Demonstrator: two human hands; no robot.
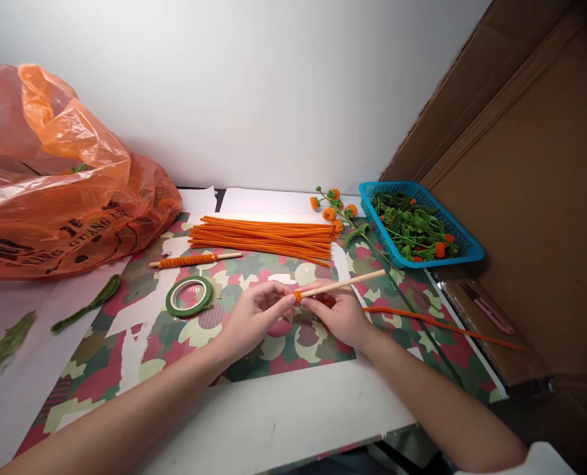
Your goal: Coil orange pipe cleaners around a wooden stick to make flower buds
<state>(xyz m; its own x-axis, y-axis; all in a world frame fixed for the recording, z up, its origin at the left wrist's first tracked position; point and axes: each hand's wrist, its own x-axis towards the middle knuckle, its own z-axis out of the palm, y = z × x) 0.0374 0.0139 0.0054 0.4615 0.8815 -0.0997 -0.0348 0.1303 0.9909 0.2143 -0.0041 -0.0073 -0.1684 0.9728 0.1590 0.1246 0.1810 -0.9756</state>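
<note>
Both hands meet over the middle of the table around a thin wooden stick. My left hand pinches the stick's left end, where a short coil of orange pipe cleaner is wrapped. The fingers of my right hand are closed on the stick beside that coil. From under the right hand, the loose length of the orange pipe cleaner trails off to the right. Just beyond the hands lies a bundle of orange pipe cleaners. A second stick wound with orange pipe cleaner rests to its front left.
Green tape lies left of the hands. An orange plastic bag bulges at far left, near a green looped piece. Orange flowers lie beside a blue basket of green pieces. A pink cutter sits at right, by cardboard.
</note>
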